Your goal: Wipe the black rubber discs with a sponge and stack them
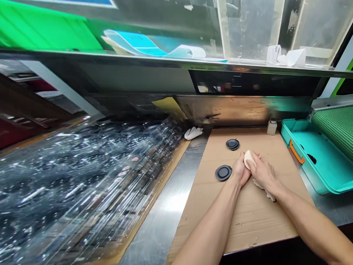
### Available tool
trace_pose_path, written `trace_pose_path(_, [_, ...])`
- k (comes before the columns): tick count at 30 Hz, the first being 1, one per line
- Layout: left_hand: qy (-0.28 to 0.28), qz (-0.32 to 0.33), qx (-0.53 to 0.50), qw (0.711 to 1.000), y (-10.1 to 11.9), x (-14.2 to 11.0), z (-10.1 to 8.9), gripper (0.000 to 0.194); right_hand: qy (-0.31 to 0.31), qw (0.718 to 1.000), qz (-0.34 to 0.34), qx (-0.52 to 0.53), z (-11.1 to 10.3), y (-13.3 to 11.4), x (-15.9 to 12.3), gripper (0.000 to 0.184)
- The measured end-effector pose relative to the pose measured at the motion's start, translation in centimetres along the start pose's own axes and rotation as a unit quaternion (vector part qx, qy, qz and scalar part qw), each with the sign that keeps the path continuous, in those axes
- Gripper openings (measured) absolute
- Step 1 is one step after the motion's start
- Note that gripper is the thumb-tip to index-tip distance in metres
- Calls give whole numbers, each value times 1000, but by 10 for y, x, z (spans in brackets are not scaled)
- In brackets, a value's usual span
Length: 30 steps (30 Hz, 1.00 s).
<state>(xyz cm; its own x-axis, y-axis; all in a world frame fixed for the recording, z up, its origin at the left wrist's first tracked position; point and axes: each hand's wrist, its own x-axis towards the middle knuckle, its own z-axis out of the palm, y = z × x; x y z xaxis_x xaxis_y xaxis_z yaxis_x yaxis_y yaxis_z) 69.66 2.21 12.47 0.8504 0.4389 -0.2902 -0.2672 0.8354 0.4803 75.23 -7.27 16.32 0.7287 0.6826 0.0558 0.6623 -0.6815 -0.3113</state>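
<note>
My left hand (pixel 240 172) and my right hand (pixel 263 172) meet above the cardboard sheet (pixel 205 211), both closed around a cream-coloured rounded piece (pixel 249 159). Whether this piece is folded cloth or something hard, I cannot tell. White cloth (pixel 270 197) hangs out below my right hand. To the left of my hands lies a dark round lid-like part (pixel 223 172), flat on the cardboard. Farther back is another dark round part (pixel 232 144), apparently with one more under it. The palms and the underside of the held piece are hidden.
A teal bin (pixel 320 186) with an orange handle holds a few dark parts, at the right beside a green conveyor belt (pixel 336 123). A small glass bottle (pixel 271 126) stands at the cardboard's back edge. Clear plastic trays (pixel 82 184) fill the left. A metal shelf (pixel 165 60) crosses above.
</note>
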Motion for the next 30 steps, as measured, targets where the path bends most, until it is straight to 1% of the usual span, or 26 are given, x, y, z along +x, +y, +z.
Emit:
trace_pose_path(3, [0, 16, 7, 1000, 0, 0, -1, 42, 22, 999, 27, 16, 1, 2, 2, 58])
trace_pose_path(6, [3, 19, 10, 1000, -1, 0, -2, 39, 21, 999, 5, 34, 0, 9, 7, 57])
trace_pose_path(7, [3, 20, 12, 1000, -1, -1, -2, 39, 32, 998, 14, 47, -1, 12, 9, 56])
trace_pose_path(9, [2, 27, 20, 999, -1, 0, -3, 40, 83, 992, 23, 88, -4, 19, 11, 53])
trace_pose_path(10, [2, 32, 21, 999, -1, 0, -3, 40, 103, 988, 14, 112, -4, 22, 10, 52])
trace_pose_path(11, [1, 35, 19, 999, -2, 1, -3, 40, 110, 985, -9, 135, -4, 24, 9, 50])
trace_pose_path(12, [0, 36, 17, 999, -2, 1, -3, 40, 98, 982, -41, 156, -3, 25, 7, 48])
trace_pose_path(14, [-4, 39, 14, 999, -3, 3, -3, 41, 51, 976, -100, 186, 1, 23, 3, 41])
trace_pose_path(15, [-6, 44, 15, 999, -3, 4, -3, 41, 40, 973, -113, 197, 3, 21, 2, 38])
trace_pose_path(19, [5, 49, 24, 999, -2, 4, -3, 41, 53, 969, -105, 216, 10, 13, 3, 34])
trace_pose_path(21, [7, 35, 32, 999, -1, 2, -4, 43, 40, 971, -115, 205, 10, 10, 2, 33])
trace_pose_path(27, [20, 35, 66, 997, 1, -3, -1, 44, 28, 989, -86, 121, 3, 7, -5, 36])
trace_pose_path(30, [32, 34, 62, 997, 1, -6, 3, 45, 10, 992, -55, 109, -3, 8, -5, 38])
